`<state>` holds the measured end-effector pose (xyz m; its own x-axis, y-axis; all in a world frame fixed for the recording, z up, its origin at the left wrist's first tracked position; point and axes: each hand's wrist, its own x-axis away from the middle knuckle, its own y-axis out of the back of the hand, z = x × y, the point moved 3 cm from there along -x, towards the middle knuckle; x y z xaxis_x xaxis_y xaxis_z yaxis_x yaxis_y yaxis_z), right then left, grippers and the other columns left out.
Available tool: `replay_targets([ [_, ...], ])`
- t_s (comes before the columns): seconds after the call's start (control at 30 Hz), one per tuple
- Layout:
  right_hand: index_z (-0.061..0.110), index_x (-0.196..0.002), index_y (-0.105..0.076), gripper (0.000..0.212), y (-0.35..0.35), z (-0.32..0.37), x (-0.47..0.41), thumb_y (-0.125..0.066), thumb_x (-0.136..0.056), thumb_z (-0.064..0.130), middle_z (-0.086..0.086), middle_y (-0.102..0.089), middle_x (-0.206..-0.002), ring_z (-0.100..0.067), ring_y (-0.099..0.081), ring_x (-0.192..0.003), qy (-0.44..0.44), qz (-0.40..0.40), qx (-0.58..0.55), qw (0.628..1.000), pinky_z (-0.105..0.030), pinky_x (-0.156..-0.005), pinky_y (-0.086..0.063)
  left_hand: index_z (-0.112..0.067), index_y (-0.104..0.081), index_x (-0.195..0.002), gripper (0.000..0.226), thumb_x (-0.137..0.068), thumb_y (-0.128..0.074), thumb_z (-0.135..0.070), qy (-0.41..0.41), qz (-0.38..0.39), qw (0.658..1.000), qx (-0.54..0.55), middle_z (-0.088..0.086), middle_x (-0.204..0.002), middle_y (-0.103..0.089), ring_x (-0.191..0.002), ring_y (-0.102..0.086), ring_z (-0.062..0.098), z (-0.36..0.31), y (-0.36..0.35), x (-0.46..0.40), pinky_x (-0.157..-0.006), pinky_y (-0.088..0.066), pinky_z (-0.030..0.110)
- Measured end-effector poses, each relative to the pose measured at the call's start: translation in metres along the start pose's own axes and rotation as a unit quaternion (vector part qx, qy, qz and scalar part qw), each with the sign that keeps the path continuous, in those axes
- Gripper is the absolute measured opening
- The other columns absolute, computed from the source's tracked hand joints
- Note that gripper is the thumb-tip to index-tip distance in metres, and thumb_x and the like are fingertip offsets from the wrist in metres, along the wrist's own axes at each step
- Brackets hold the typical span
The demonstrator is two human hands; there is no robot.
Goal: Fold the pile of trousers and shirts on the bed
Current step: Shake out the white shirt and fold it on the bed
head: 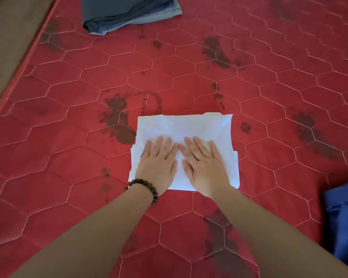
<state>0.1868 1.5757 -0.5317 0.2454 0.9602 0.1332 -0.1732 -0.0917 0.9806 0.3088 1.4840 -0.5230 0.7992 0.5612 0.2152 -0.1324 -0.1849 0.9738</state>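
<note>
A white garment (181, 127), folded into a compact rectangle, lies in the middle of the red quilted bed (68, 137). My left hand (158, 161), with a dark bead bracelet at the wrist, presses flat on its near left part with straight fingers. Beside it, my right hand (204, 163) lies flat on the near right part, fingers spread. The two hands almost touch at the fingertips.
A stack of folded dark grey and blue clothes (127, 13) sits at the far edge of the bed. A crumpled blue garment (344, 221) lies at the right edge. The bed's left border (22, 71) runs diagonally beside a brown floor.
</note>
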Motion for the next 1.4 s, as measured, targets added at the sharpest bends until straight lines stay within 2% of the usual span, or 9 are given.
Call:
replay_targets([
  [0.37,0.012,-0.154,-0.009,0.062,0.008,-0.038,-0.006,-0.020,-0.102,0.042,-0.008,-0.003,-0.162,-0.022,0.003,-0.149,-0.347,-0.032,-0.050,0.936,-0.050,-0.119,0.005,-0.040,0.007,-0.150,0.067,-0.089,-0.003,-0.067,0.057,-0.006,0.998,-0.014,0.008,-0.160,0.012,-0.141,0.016,0.047,0.010,-0.018,-0.003,-0.110,0.001,0.067],
  [0.47,0.004,-0.146,-0.035,0.053,0.024,-0.013,-0.025,-0.033,-0.099,0.027,-0.013,-0.028,-0.156,-0.029,-0.020,-0.147,-0.136,-0.130,-0.035,0.981,-0.049,-0.120,-0.004,-0.040,0.004,-0.150,0.068,-0.089,-0.004,-0.068,0.061,-0.007,0.998,-0.010,0.009,-0.161,0.008,-0.142,0.013,0.047,0.009,-0.020,-0.004,-0.108,-0.004,0.070],
  [0.57,0.015,-0.151,-0.029,0.057,0.011,-0.007,-0.040,-0.024,-0.100,0.039,-0.001,-0.020,-0.160,-0.020,-0.009,-0.149,0.069,-0.016,0.012,0.997,-0.050,-0.120,-0.008,-0.038,-0.004,-0.151,0.068,-0.090,-0.013,-0.067,0.059,-0.006,0.998,-0.003,0.011,-0.161,0.002,-0.143,0.006,0.048,0.008,-0.019,-0.003,-0.108,-0.009,0.070],
  [0.77,0.036,-0.151,0.011,0.058,0.003,-0.062,-0.063,-0.001,-0.097,0.055,0.012,0.020,-0.157,-0.012,0.018,-0.146,-0.114,0.021,0.028,0.993,-0.052,-0.117,0.011,-0.036,-0.014,-0.151,0.068,-0.090,-0.019,-0.066,0.054,-0.018,0.998,0.001,0.012,-0.160,-0.007,-0.143,-0.002,0.049,0.009,-0.018,-0.004,-0.107,-0.013,0.071],
  [0.9,0.022,-0.154,0.006,0.061,0.013,-0.076,-0.058,-0.009,-0.100,0.047,-0.001,0.013,-0.161,-0.019,0.012,-0.148,-0.344,-0.003,-0.053,0.938,-0.057,-0.117,0.006,-0.036,-0.011,-0.151,0.068,-0.091,-0.017,-0.066,0.058,-0.019,0.998,0.005,0.012,-0.161,-0.004,-0.143,0.000,0.049,0.009,-0.018,-0.003,-0.107,-0.012,0.071],
  [1.0,0.021,-0.154,-0.016,0.060,0.024,-0.046,-0.040,-0.022,-0.099,0.045,-0.005,-0.006,-0.162,-0.025,-0.001,-0.150,-0.203,-0.096,-0.010,0.975,-0.053,-0.118,0.009,-0.037,-0.007,-0.151,0.068,-0.090,-0.015,-0.066,0.060,-0.003,0.998,0.002,0.013,-0.161,-0.001,-0.143,0.003,0.049,0.007,-0.017,-0.004,-0.107,-0.010,0.071],
  [1.07,0.030,-0.154,-0.012,0.061,0.010,-0.023,-0.026,-0.018,-0.097,0.052,-0.001,0.001,-0.163,-0.023,0.007,-0.149,-0.095,-0.036,-0.001,0.995,-0.054,-0.119,0.004,-0.039,0.003,-0.150,0.069,-0.089,-0.008,-0.067,0.063,0.018,0.998,-0.020,0.012,-0.160,0.009,-0.142,0.011,0.048,0.006,-0.016,-0.002,-0.108,-0.004,0.070],
  [1.27,0.034,-0.154,-0.001,0.061,-0.009,-0.025,-0.020,-0.003,-0.097,0.057,0.001,0.012,-0.162,-0.020,0.016,-0.148,-0.118,0.007,0.002,0.993,-0.052,-0.119,0.002,-0.033,-0.043,-0.135,0.059,-0.083,-0.022,-0.051,0.097,-0.021,0.995,0.005,0.008,-0.145,-0.038,-0.141,-0.020,0.033,-0.011,0.029,-0.039,-0.108,0.009,0.066],
  [1.4,0.031,-0.154,-0.010,0.057,-0.008,-0.023,-0.021,-0.001,-0.099,0.047,0.003,0.004,-0.162,-0.019,0.010,-0.149,-0.129,-0.007,-0.023,0.991,-0.054,-0.118,-0.008,-0.031,-0.007,-0.152,0.057,-0.097,-0.012,-0.044,0.010,-0.011,0.999,0.040,0.002,-0.161,0.001,-0.147,0.011,0.030,-0.030,0.016,-0.064,-0.116,0.009,0.053],
])
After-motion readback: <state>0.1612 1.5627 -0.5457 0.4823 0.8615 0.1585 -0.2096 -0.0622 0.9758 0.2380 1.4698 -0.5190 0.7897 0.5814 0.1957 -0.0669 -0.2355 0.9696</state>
